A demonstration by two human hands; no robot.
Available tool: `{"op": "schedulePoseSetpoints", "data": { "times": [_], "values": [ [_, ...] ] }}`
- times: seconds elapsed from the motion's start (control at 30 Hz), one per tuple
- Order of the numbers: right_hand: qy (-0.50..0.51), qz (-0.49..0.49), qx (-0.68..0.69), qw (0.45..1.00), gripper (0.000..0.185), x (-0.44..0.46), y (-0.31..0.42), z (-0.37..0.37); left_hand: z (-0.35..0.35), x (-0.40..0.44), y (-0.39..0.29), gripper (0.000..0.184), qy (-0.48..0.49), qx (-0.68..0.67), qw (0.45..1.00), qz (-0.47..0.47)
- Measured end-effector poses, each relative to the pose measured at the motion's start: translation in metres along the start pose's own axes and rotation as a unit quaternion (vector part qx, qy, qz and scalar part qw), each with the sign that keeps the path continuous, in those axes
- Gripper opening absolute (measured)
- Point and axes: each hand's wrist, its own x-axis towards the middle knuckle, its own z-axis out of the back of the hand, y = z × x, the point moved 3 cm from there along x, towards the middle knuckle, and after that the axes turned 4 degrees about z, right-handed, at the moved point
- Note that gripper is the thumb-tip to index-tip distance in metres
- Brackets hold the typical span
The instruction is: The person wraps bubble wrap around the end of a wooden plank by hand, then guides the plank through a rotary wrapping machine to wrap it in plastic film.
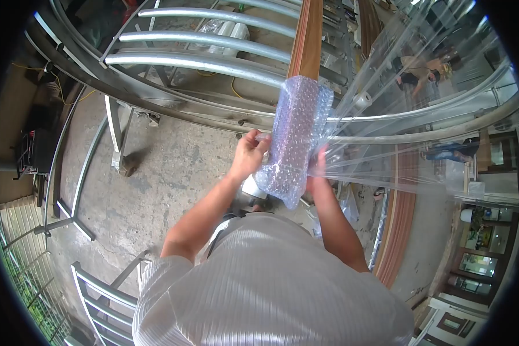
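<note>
A long brown strip of wood-look boards [307,43] juts toward the person's body, passing above a frame of curved silver metal tubes [202,63]. Its near end is covered by a sleeve of clear, shiny bubble wrap [293,135], loose and uneven at the bottom edge; the far length is bare, so judging by the cover, only this end is done. Glossy transparent stretch film [398,138] fans out rightward from the sleeve, apparently uncut and not yet wound flat. The hands are apart, one on each side: the left hand [249,154] seems to pinch a bit of clear plastic [263,136] at the sleeve's left edge, while the right hand [319,166] is at the right edge, partly veiled, its grip impossible to tell. Beyond, another reddish-brown stack of long boards [397,222] lies at the right, with no wrap visible on it, and grey concrete floor [173,167] spreads to the left.
</note>
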Motion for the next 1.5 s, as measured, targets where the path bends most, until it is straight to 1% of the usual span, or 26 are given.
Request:
{"op": "schedulePoseSetpoints", "data": {
  "times": [0.07, 0.1, 0.13, 0.17, 0.23, 0.27, 0.3, 0.37, 0.4, 0.47, 0.5, 0.57, 0.6, 0.63, 0.7, 0.77, 0.8, 0.87, 0.9, 0.93, 1.0, 1.03, 1.17, 1.23, 1.33, 1.5],
  "values": [
    [0.099, -0.073, 0.039, 0.992, 0.081, 0.008, 0.006, 0.005, -0.009, -0.003, 0.009, 0.015, 0.032, -0.079, 0.995, 0.042],
    [0.098, -0.070, 0.040, 0.992, 0.081, 0.012, 0.010, 0.003, -0.013, -0.005, 0.011, 0.010, 0.016, -0.109, 0.993, 0.035],
    [0.025, -0.024, -0.104, 0.994, 0.089, 0.017, 0.017, 0.005, -0.014, -0.004, 0.011, 0.010, 0.019, -0.108, 0.993, 0.034],
    [-0.049, 0.021, -0.244, 0.968, 0.097, 0.022, 0.025, 0.007, -0.013, -0.003, 0.010, 0.011, 0.019, -0.085, 0.996, 0.029],
    [-0.067, 0.034, -0.258, 0.963, 0.094, 0.057, 0.050, 0.052, -0.012, -0.005, 0.005, 0.012, 0.016, -0.062, 0.998, 0.022],
    [-0.085, 0.046, -0.271, 0.958, 0.091, 0.075, 0.060, 0.068, -0.012, -0.008, -0.005, 0.014, 0.015, -0.017, 0.999, 0.023],
    [-0.083, 0.047, -0.270, 0.958, 0.091, 0.081, 0.067, 0.054, -0.013, -0.009, -0.012, 0.016, 0.015, 0.029, 0.999, 0.025],
    [-0.134, 0.096, -0.317, 0.934, 0.082, 0.084, 0.088, 0.010, -0.012, -0.009, -0.013, 0.017, 0.018, 0.036, 0.999, 0.022],
    [-0.131, 0.100, -0.315, 0.935, 0.082, 0.093, 0.094, 0.004, -0.013, -0.009, -0.015, 0.019, 0.022, 0.042, 0.999, 0.021],
    [-0.065, 0.054, -0.260, 0.962, 0.088, 0.113, 0.102, -0.014, -0.016, -0.011, -0.020, 0.019, 0.019, 0.036, 0.999, 0.013],
    [-0.028, -0.005, -0.203, 0.979, 0.095, 0.120, 0.106, -0.027, -0.017, -0.013, -0.022, 0.019, 0.014, 0.028, 0.999, 0.009],
    [-0.032, 0.008, -0.188, 0.982, 0.095, 0.155, 0.127, -0.018, -0.014, -0.011, -0.021, 0.018, 0.009, 0.043, 0.999, -0.011],
    [-0.111, 0.002, -0.227, 0.968, 0.080, 0.138, 0.133, -0.067, -0.014, -0.012, -0.022, 0.017, 0.014, 0.044, 0.999, -0.003],
    [-0.017, -0.103, -0.195, 0.975, 0.079, 0.127, 0.138, -0.096, -0.014, -0.010, -0.024, 0.017, 0.017, 0.043, 0.999, 0.005],
    [-0.048, -0.159, -0.290, 0.942, 0.075, 0.169, 0.160, -0.065, -0.015, -0.012, -0.029, 0.015, 0.007, 0.040, 0.999, 0.017],
    [-0.110, 0.045, -0.437, 0.892, 0.079, 0.217, 0.183, -0.036, -0.014, -0.014, -0.037, 0.016, 0.012, 0.037, 0.999, 0.022],
    [-0.103, 0.074, -0.494, 0.860, 0.082, 0.185, 0.181, -0.096, -0.013, -0.014, -0.037, 0.016, 0.025, 0.040, 0.999, 0.024],
    [-0.133, 0.059, -0.553, 0.820, 0.083, 0.199, 0.187, -0.110, -0.008, -0.011, -0.030, 0.017, 0.029, 0.041, 0.998, 0.031],
    [-0.131, 0.083, -0.587, 0.794, 0.078, 0.212, 0.189, -0.115, -0.007, -0.007, -0.028, 0.018, 0.042, 0.048, 0.998, 0.025],
    [-0.132, 0.074, -0.590, 0.793, 0.078, 0.220, 0.186, -0.118, -0.007, -0.008, -0.032, 0.017, 0.039, 0.046, 0.998, 0.033],
    [-0.098, 0.187, -0.634, 0.744, 0.069, 0.235, 0.181, -0.128, -0.006, -0.008, -0.033, 0.017, 0.048, 0.043, 0.997, 0.046],
    [-0.139, 0.208, -0.675, 0.694, 0.059, 0.242, 0.176, -0.128, -0.005, -0.007, -0.034, 0.016, 0.059, 0.045, 0.996, 0.051],
    [-0.139, 0.230, -0.638, 0.721, 0.053, 0.244, 0.166, -0.118, -0.001, -0.002, -0.026, 0.014, 0.058, 0.031, 0.996, 0.055],
    [-0.128, 0.221, -0.619, 0.743, 0.049, 0.222, 0.161, -0.136, 0.002, 0.004, -0.019, 0.013, 0.087, 0.007, 0.994, 0.059],
    [-0.162, 0.218, -0.637, 0.722, 0.050, 0.212, 0.158, -0.148, 0.004, 0.006, -0.021, 0.012, 0.087, 0.007, 0.994, 0.069],
    [-0.149, 0.199, -0.636, 0.731, 0.054, 0.215, 0.160, -0.143, 0.005, 0.005, -0.018, 0.012, 0.095, -0.010, 0.992, 0.082]
  ]
}}
